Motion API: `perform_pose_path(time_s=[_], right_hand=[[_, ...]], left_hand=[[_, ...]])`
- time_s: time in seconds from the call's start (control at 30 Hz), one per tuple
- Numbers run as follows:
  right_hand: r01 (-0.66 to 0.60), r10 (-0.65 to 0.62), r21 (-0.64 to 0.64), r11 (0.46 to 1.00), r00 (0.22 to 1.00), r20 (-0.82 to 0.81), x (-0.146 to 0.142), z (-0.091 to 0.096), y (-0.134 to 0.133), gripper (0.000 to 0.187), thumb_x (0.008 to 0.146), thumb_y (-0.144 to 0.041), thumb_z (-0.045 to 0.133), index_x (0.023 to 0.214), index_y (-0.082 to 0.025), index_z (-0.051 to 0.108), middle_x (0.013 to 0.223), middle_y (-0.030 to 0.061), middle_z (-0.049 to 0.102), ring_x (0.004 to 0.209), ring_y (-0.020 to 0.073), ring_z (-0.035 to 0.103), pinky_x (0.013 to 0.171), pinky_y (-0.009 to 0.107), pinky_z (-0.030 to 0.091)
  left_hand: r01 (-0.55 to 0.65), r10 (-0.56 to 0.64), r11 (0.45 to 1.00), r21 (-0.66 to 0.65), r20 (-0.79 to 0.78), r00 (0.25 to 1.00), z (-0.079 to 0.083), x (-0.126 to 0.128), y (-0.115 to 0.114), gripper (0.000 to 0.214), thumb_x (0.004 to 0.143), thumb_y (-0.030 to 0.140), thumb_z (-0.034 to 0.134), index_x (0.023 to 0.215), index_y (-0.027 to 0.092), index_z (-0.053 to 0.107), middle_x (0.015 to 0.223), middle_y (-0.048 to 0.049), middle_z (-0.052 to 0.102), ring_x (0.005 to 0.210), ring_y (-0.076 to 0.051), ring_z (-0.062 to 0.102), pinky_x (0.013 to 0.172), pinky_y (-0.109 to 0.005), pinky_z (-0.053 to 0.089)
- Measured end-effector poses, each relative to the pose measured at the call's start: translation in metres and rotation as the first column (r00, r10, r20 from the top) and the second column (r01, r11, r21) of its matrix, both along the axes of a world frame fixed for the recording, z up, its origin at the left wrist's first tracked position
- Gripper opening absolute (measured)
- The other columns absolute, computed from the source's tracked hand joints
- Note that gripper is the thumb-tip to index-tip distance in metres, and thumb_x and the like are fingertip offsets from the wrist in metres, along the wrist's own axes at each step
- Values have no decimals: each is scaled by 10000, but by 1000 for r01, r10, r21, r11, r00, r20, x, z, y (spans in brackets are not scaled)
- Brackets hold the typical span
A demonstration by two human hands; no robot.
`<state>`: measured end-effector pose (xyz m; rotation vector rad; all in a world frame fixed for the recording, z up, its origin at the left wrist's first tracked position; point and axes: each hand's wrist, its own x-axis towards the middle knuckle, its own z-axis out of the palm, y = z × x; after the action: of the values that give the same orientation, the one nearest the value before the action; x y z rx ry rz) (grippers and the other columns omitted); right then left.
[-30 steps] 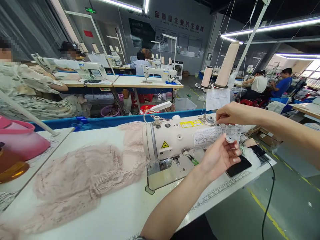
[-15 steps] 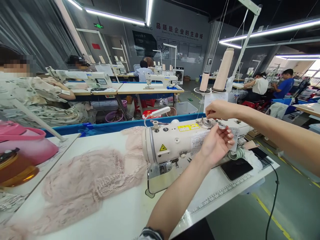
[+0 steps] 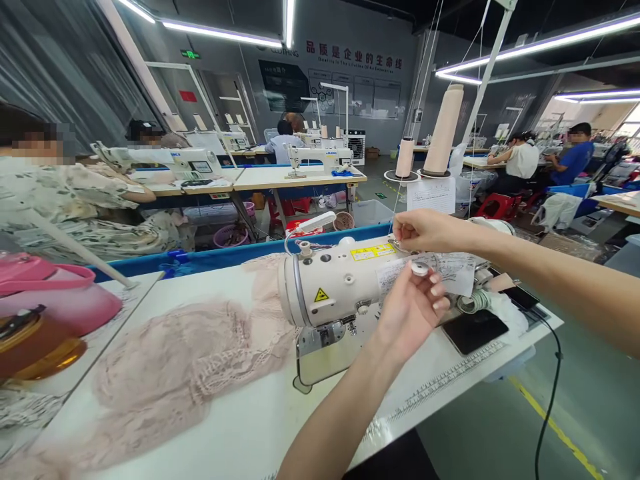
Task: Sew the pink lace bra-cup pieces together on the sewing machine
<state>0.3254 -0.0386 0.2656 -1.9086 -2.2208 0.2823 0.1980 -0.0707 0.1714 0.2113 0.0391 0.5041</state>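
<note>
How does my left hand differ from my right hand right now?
Your left hand is palm up; your right hand shows its back. The left holds a small disc in front of the sewing machine; the right is at the machine's top, its grip unclear. Both are partly curled.

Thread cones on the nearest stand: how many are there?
2: a shorter cone on the left and a taller cone to its right, both beyond the right hand. Another could be hidden behind them.

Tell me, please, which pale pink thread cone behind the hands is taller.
The pale pink thread cone on the right, rising above the slimmer left cone.
</note>
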Motion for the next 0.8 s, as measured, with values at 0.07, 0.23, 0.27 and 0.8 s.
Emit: perform_pose_path(time_s=[0.07, 0.23, 0.27, 0.8], right_hand=[[-5, 7, 60, 998, 1000, -29, 2, 1, 12, 124, 720, -91, 525, 742, -207, 486, 628, -47, 539, 590, 104, 488, 568, 226, 343], [11, -14, 72, 997, 999, 31, 27, 2, 31, 170, 675, -36, 512, 723, -197, 486, 619, -53, 518, 578, 94, 459, 555, 223, 317], [23, -25, 59, 998, 999, 40, 33, 1, 30, 169, 672, -36, 512, 718, -196, 482, 611, -54, 511, 570, 94, 452, 545, 223, 311], [-76, -32, 217, 973, 890, 456, 41, -16, 18, 405, 848, -95, 410, 1112, -275, 658, 1176, 39, 618, 883, 170, 586, 527, 252, 244]], left_hand=[[-15, 16, 999, -34, 29, 999, 7, 6, 9, 382, 1018, 306, 349, 774, 97, 556, 745, -8, 441, 578, -63, 441, 496, -164, 363], [-45, 49, 995, -89, 48, 998, 21, 43, 22, 399, 1021, 312, 344, 742, 110, 546, 731, -16, 450, 583, -71, 447, 494, -164, 368], [-42, 46, 995, -92, 37, 998, 22, 51, 22, 401, 1020, 308, 343, 734, 111, 543, 728, -18, 450, 581, -73, 445, 492, -165, 368], [4, -10, 996, -88, -69, 998, -1, 4, 4, 339, 1008, 300, 369, 791, 105, 542, 730, -9, 447, 552, -67, 435, 466, -168, 374]])
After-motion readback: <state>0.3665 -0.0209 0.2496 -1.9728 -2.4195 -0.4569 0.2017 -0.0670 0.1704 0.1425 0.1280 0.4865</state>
